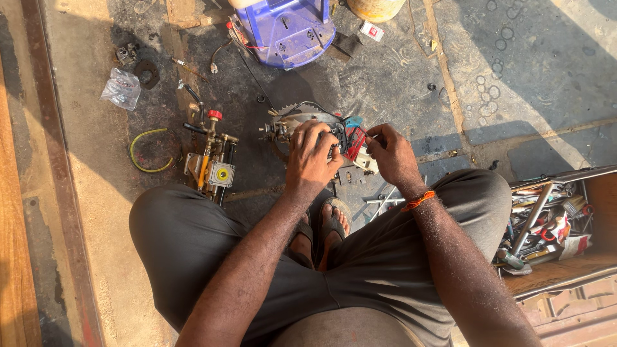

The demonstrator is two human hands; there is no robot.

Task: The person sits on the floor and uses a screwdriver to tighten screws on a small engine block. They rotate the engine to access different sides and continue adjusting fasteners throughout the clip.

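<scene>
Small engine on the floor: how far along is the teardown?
Partly apart: a brass pump unit with a red cap, a yellow hose loop and a blue plastic tank lie separately on the floor. In hand: left hand clamps the grey metal engine block; right hand works a thin tool at its red side. The block remains assembled; progress inside is hidden.

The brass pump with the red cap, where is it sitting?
In the head view, the brass pump stands on the floor by the person's left knee, between the yellow hose loop and the left hand.
</scene>
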